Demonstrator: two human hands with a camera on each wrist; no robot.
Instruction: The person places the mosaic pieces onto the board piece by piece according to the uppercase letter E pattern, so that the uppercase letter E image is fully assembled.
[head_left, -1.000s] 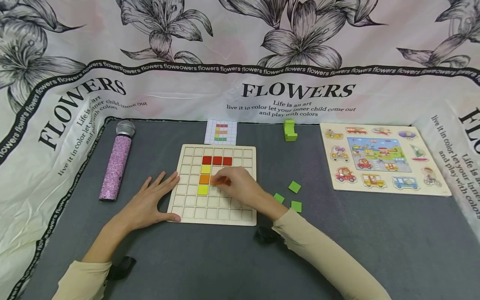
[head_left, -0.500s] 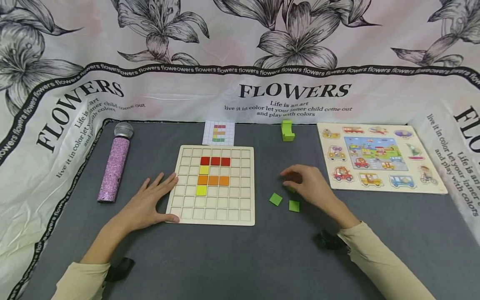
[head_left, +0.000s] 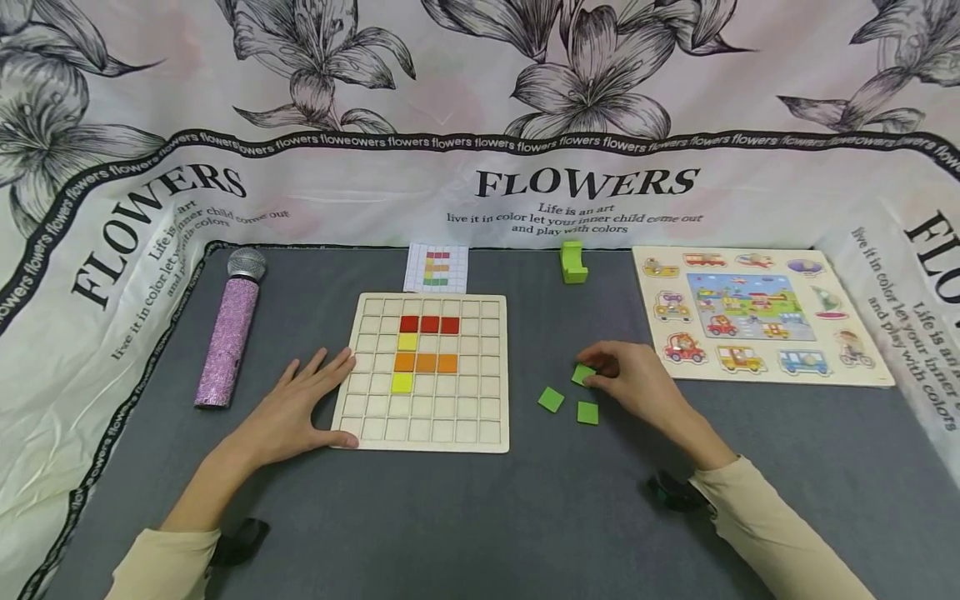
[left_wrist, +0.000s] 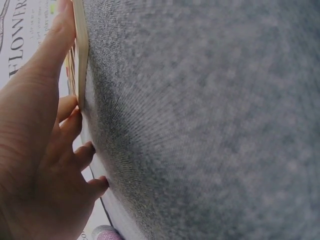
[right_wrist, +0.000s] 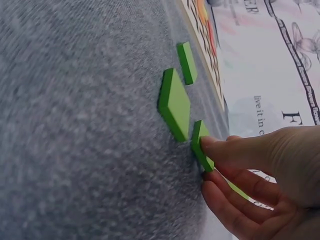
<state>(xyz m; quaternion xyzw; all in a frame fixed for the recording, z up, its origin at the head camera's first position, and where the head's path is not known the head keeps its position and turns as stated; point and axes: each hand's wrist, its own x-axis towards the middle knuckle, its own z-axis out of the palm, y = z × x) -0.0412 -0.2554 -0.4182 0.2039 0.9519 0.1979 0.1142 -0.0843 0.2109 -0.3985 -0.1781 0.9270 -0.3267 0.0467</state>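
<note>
My left hand (head_left: 288, 421) rests against the left side of a wooden grid board (head_left: 480, 408), fingers spread and thumb at its near corner. Red tiles (head_left: 430, 325) form a row of three on the board, and orange tiles (head_left: 425, 362) form another lower down. Single yellow tiles (head_left: 402, 382) sit in the leftmost column of that pattern. To the board's right, my right hand (head_left: 637, 382) pinches a green square tile (right_wrist: 198, 142) between thumb and fingers, low at the cloth. Two more green tiles (head_left: 551, 400) lie flat close by.
A card with a coloured pattern (head_left: 436, 268) lies behind the board. Stacked green blocks (head_left: 573, 262) stand at the back. A picture puzzle board (head_left: 761, 367) lies at the right, a glittery pink microphone (head_left: 227, 342) at the left. Printed flower cloth (head_left: 360, 196) borders the grey surface.
My right hand has left the board, where a third orange tile now shows in the row, and moved right to a green tile. The left hand stays at the board's edge.
</note>
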